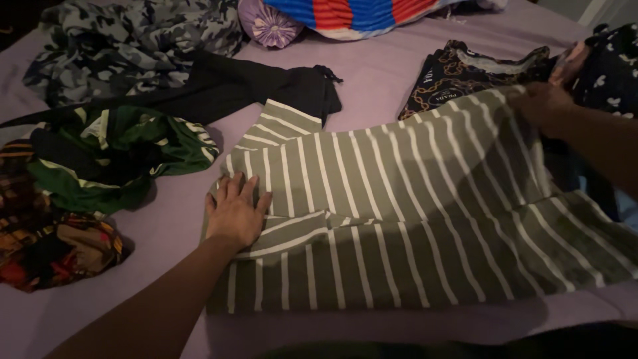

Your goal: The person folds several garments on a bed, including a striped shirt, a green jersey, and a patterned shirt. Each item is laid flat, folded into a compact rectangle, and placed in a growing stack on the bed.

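Observation:
An olive-green shirt with white stripes lies spread across a purple bed sheet. My left hand presses flat on the shirt's left part, fingers apart, beside a folded sleeve. My right hand pinches the shirt's far right edge and lifts it a little off the bed.
A black garment lies just behind the striped shirt. A green garment, a dark patterned cloth and a camouflage piece are piled at the left. A folded dark chain-print shirt sits at the back right, a striped cushion beyond.

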